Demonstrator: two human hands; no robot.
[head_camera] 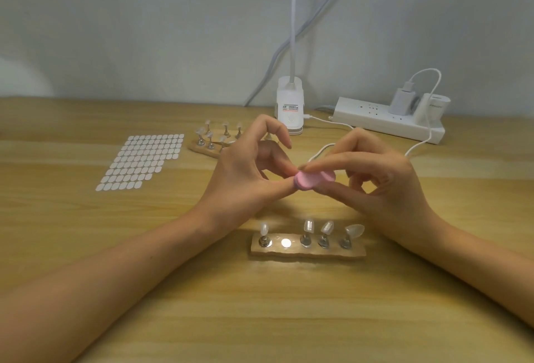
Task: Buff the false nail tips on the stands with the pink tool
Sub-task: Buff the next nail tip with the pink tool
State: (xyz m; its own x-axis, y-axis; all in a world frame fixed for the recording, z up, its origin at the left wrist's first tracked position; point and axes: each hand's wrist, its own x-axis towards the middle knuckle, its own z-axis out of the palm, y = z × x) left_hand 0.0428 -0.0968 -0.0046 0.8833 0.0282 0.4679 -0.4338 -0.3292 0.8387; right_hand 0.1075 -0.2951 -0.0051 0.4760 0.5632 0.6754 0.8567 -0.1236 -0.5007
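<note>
My right hand pinches the pink buffing tool between thumb and fingers, held in the air above the near stand. My left hand pinches something small between thumb and middle finger right against the pink tool's left end; what it holds is hidden, and its index finger arches above. The near wooden stand lies below both hands with several clear nail tips on metal posts and one bare shiny magnet. A second stand with more tips sits behind my left hand.
A sheet of white oval stickers lies at the left. At the back stand a white clip lamp base, a white power strip with chargers, and a white cable trailing behind my hands.
</note>
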